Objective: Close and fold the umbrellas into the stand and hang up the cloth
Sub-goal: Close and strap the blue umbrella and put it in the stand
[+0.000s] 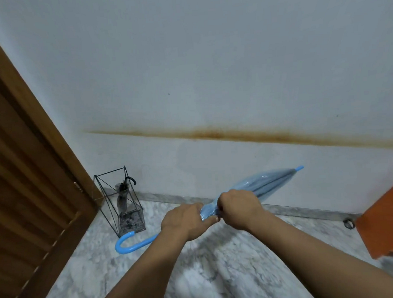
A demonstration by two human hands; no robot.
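Observation:
A closed light-blue umbrella [263, 184] lies slanted in the air, its curved blue handle [127, 243] low on the left and its tip up at the right. My left hand [186, 221] grips the canopy's lower end. Touching it on the right, my right hand [238, 209] pinches the bunched canopy. A black wire umbrella stand [107, 197] sits on the floor by the wall. Inside it stands a folded clear umbrella with a black hooked handle [123, 197]. No cloth is in view.
A brown wooden door [28, 190] fills the left side. An orange object [385, 226] juts in at the right edge. A small dark ring [349, 223] lies by the skirting. The floor [218, 260] is grey marble; the white wall carries a long rust-coloured stain.

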